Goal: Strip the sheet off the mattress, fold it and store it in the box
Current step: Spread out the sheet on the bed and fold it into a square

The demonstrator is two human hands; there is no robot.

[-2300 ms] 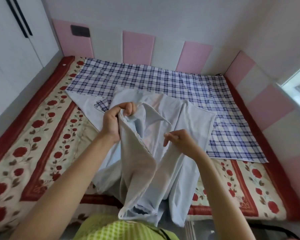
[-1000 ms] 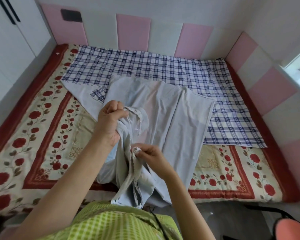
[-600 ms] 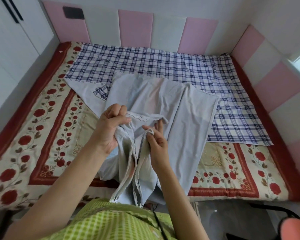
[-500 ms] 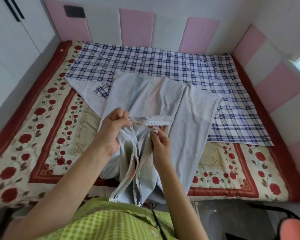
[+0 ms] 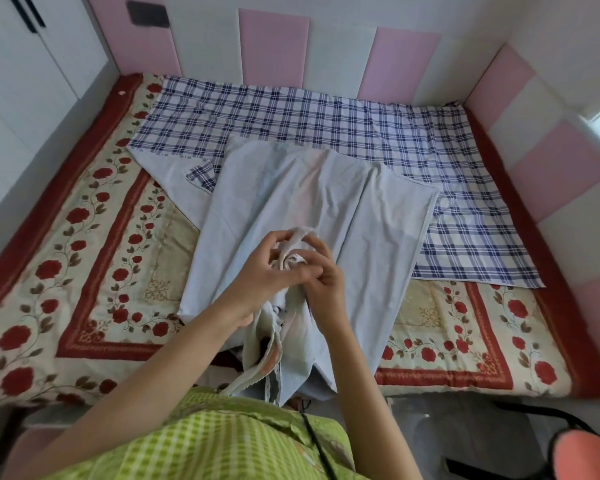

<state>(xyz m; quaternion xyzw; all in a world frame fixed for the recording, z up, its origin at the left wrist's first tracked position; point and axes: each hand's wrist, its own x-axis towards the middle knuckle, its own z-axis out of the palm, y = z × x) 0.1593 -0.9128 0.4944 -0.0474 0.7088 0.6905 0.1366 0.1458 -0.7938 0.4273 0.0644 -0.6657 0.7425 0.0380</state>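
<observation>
Left hand (image 5: 265,277) and right hand (image 5: 328,284) grip the bunched sheet (image 5: 309,195).

So 2.3 s back the hands were apart: the left hand (image 5: 265,271) held a sheet (image 5: 309,192) edge up high, and the right hand (image 5: 323,285) pinched another bit off to the side. Now they've met in the middle of the frame, fingers touching, with a small wad of hem bunched between them. The big lifted fold has dropped, so the pale underside lies flatter on the mattress (image 5: 101,244). The gathered edges hang in 1 narrow bundle off the near edge. The view has tipped down too, and an orange thing (image 5: 586,455) now shows at lower right.
</observation>
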